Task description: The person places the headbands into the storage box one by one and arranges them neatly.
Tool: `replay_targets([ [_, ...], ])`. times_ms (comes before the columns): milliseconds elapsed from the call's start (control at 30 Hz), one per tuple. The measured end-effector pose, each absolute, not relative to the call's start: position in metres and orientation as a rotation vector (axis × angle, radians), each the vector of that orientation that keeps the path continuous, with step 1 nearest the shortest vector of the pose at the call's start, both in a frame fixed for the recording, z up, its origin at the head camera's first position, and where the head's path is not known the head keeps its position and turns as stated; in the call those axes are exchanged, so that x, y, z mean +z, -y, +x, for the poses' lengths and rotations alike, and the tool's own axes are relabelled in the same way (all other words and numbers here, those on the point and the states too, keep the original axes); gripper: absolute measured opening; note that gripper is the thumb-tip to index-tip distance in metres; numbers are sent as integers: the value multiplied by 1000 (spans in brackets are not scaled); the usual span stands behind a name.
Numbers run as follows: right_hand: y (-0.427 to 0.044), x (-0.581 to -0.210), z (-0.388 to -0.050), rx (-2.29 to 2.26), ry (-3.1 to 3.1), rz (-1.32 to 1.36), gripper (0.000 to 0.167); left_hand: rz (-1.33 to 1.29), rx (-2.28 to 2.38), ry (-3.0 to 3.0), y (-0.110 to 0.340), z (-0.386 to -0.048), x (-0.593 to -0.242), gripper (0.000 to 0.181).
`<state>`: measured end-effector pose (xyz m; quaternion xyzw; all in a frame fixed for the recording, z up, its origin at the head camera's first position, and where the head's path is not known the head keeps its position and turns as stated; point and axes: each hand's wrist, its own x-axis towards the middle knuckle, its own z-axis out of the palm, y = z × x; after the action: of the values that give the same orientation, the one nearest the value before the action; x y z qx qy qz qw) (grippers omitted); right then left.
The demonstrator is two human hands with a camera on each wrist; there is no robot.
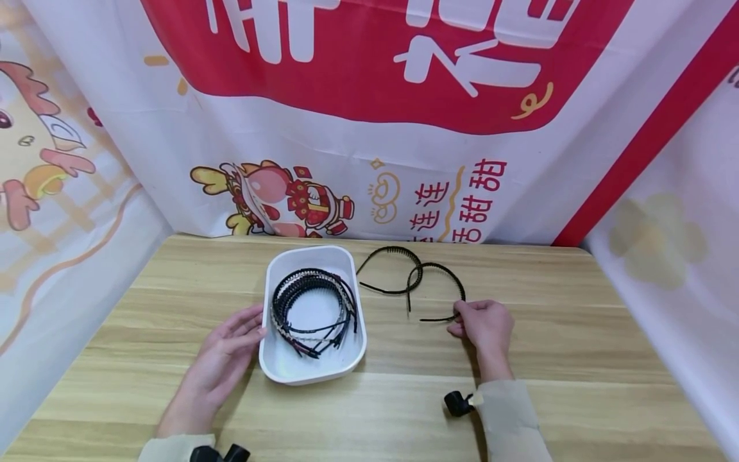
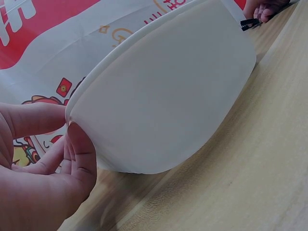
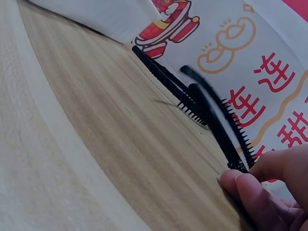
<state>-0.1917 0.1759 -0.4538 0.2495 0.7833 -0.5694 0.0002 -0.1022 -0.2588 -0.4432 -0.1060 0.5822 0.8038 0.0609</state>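
A white plastic box [image 1: 314, 375] stands on the wooden table and holds several headbands [image 1: 291, 285], mostly black, some with a light patterned band. My left hand [image 1: 231, 346] rests its fingertips and thumb against the box's left side near the rim; its wall [image 2: 163, 91] fills much of the left wrist view. To the right of the box, my right hand [image 1: 485, 324] pinches a black toothed headband [image 1: 447, 269] near one end between thumb and fingers. Another black toothed headband [image 1: 392, 292] lies beside the box, and the two overlap in the head view.
The wooden table [image 1: 577, 359] ends at the back against a printed white and red cloth [image 1: 346, 144]. More cloth hangs along the left and right sides. Small black wrist cameras [image 1: 458, 404] sit at both sleeves.
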Motion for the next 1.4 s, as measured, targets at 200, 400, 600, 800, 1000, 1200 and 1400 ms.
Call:
replay_targets([
  [200,-175,-456,-189,-1843,-2457,800,31,-317,2434,-1758,259,-101,-443,42],
  [400,-175,-457,-186,-1882,-2454,785,32,-312,2443,-1749,259,-101,-444,42],
  [600,-175,-457,-183,-1890,-2462,785,33,-308,2444,-1748,258,-102,-445,43],
  [800,-171,-454,-181,-1922,-2440,766,32,-328,2428,-1761,259,-102,-444,43],
  [1000,-165,-452,-180,-1956,-2413,717,32,-333,2416,-1775,259,-101,-444,43],
  [1200,-159,-447,-180,-1992,-2393,679,32,-329,2418,-1779,260,-101,-444,43],
  [1400,-153,-442,-180,-1986,-2391,656,31,-318,2427,-1773,259,-102,-444,43],
])
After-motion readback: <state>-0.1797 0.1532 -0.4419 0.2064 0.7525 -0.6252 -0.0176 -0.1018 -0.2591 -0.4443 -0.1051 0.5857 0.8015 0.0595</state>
